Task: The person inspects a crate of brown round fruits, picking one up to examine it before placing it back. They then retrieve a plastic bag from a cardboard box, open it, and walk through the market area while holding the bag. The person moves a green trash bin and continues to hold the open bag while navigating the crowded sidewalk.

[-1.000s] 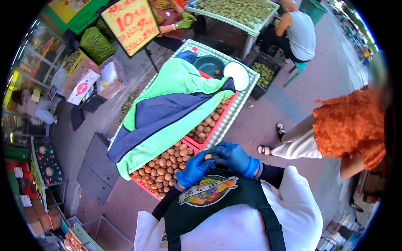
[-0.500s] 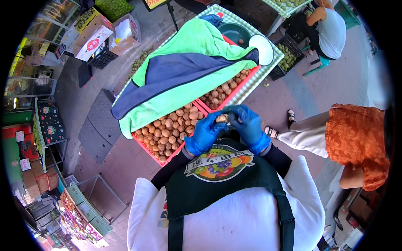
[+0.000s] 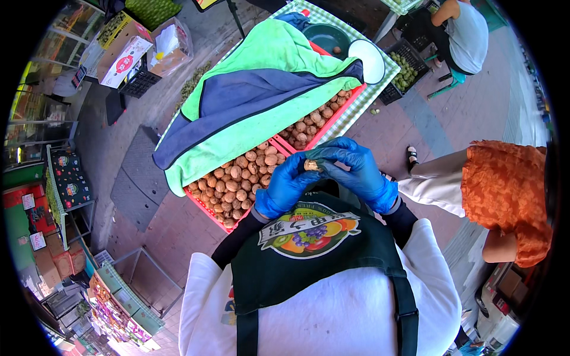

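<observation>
A pale walnut [image 3: 311, 165], its surface partly lighter than the whole nuts, sits between my gloved hands in front of my apron. My left hand [image 3: 284, 185], in a blue glove, is closed around it from the left. From the other side my right hand [image 3: 360, 175], gloved the same, has its fingers bent and pinched against the nut; their tips are partly hidden. Just beyond my left hand stands a red crate [image 3: 205, 209] filled with brown walnuts [image 3: 236, 173]. A second red crate [image 3: 336, 120] of walnuts lies farther right, partly beneath a green and navy towel [image 3: 237, 113].
A green-checked table [image 3: 375, 84] carries the crates, a dark green basin [image 3: 326, 39] and a white plate [image 3: 366, 62]. To my right stands a person in an orange top [image 3: 504, 199]. Another person [image 3: 466, 38] sits at the far right beside a black crate [image 3: 387, 92] of green fruit.
My right hand has turned and its fingers now reach over toward the nut, no longer blurred. The left hand keeps its hold. The whole view has shifted slightly.
</observation>
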A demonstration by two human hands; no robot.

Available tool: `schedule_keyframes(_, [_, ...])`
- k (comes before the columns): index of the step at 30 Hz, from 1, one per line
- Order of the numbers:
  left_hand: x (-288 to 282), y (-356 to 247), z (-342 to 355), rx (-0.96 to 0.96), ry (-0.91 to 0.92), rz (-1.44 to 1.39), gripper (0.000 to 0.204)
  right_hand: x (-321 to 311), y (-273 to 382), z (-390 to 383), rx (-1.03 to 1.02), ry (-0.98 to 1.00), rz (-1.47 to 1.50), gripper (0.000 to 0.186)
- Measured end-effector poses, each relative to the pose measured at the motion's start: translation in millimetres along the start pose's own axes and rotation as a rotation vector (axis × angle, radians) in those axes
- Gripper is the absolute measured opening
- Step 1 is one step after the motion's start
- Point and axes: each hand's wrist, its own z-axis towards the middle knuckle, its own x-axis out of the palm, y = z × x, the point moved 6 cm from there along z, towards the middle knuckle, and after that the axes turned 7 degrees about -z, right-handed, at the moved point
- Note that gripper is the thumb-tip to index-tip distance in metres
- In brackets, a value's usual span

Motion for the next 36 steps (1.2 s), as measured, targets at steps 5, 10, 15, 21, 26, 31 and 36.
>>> schedule_keyframes(5, [-3.9, -1.1, -0.4, 0.040, -0.013, 0.108, 0.031, 1.9, -7.8, 1.4, 0.246, -0.003, 0.121, 0.015])
schedule_keyframes(10, [0.4, -5.5, 4.2, 0.038, -0.014, 0.072, 0.031, 5.2, -25.4, -6.0, 0.324, -0.151, 0.292, 0.012])
schedule_keyframes(15, [11.9, -3.0, 23.8, -0.051, 0.046, -0.009, 0.032, -5.5, -39.5, -14.2, 0.424, -0.293, 0.529, 0.014])
schedule_keyframes(21, [52.5, -10.7, 68.1, 0.028, 0.247, 0.005, 0.039, -39.6, -71.3, -41.5, 0.476, -0.523, 0.639, 0.016])
schedule_keyframes(26, [86.9, -7.0, 103.8, 0.072, 0.318, -0.010, 0.040, -63.0, -92.4, -87.3, 0.554, -0.646, 0.560, 0.018])
schedule_keyframes(31, [124.3, 11.7, 133.4, -0.025, 0.360, -0.082, 0.036, -71.6, -110.6, -136.4, 0.634, -0.750, 0.586, 0.019])
schedule_keyframes(36, [156.1, 35.1, 150.5, -0.124, 0.463, -0.042, 0.035, -79.4, -119.1, -168.8, 0.686, -0.843, 0.589, 0.019])
